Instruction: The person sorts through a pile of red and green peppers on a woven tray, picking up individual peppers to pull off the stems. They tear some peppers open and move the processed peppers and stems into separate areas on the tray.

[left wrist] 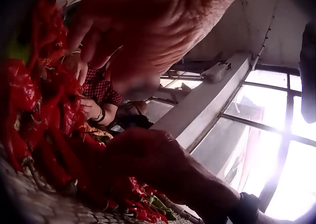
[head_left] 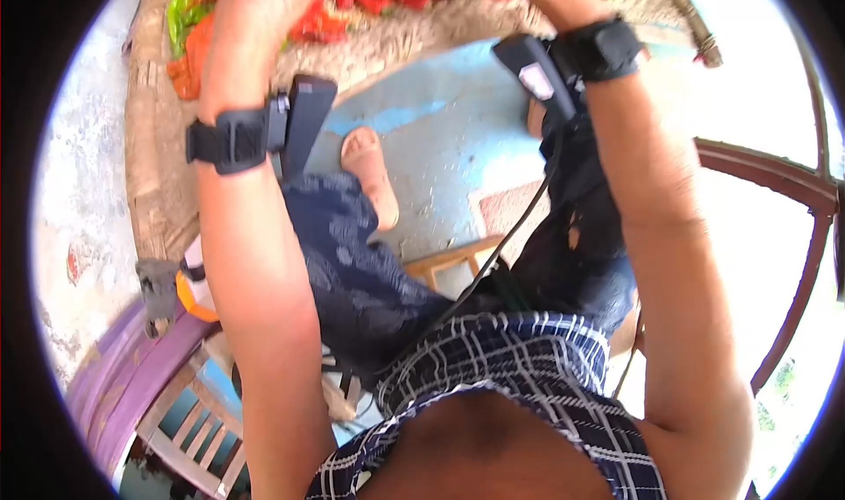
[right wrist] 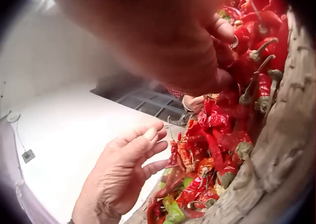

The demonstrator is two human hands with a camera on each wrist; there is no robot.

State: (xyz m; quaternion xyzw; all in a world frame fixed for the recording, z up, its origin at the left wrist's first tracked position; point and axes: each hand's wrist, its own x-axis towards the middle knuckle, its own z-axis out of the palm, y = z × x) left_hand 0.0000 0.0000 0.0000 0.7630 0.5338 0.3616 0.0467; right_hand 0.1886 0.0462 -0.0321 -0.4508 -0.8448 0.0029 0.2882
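Observation:
A heap of red chili peppers, many wrinkled and with dry stems, lies on a woven surface. At the heap's edge is my left hand, its fingers loosely bent, thumb near the index finger. A thin-stemmed chili stands right beside those fingertips. My right hand reaches down into the peppers; in the right wrist view its thumb and a finger are among red ones. Whether it grips one I cannot tell. Both hands are cut off at the top of the head view.
Green peppers lie at the heap's left end. Another person's hand touches the far side of the heap. A rough rim borders the woven surface. A foot in a sandal stands on the blue floor below; a cable hangs by my right leg.

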